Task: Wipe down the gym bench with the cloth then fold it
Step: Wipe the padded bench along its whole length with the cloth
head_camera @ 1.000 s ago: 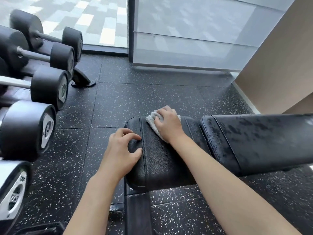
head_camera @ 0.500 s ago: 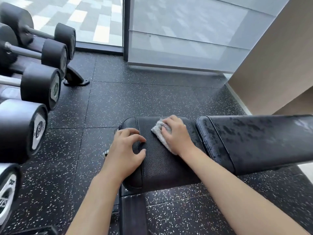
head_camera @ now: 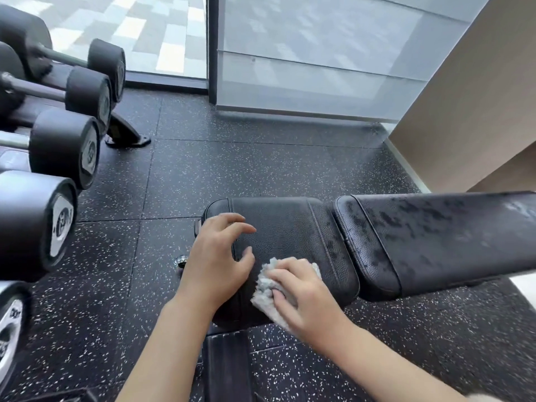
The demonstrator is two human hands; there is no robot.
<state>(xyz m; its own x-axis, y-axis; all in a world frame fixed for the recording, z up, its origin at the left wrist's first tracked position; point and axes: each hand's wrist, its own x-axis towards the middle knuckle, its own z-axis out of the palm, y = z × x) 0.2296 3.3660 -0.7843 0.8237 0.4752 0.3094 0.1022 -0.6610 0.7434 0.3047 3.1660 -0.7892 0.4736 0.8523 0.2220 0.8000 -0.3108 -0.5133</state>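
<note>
Right hand [head_camera: 304, 300]: pressing a grey cloth [head_camera: 268, 288] onto the bench [head_camera: 290, 224] seat's near edge, fingers curling over it.
Left hand [head_camera: 216, 259]: resting beside the cloth on the bench, fingers loosely bent, holding nothing.

The only writing sits on the silver end caps of the dumbbells racked at the left. The nearest large dumbbell [head_camera: 34, 224] carries a number on its cap that looks like "12", tilted and slightly blurred. The dumbbell behind it [head_camera: 65, 149] has a cap with a number too smeared to read. The lowest dumbbell [head_camera: 10, 323] at the frame edge shows markings, but they cannot be made out.
</note>
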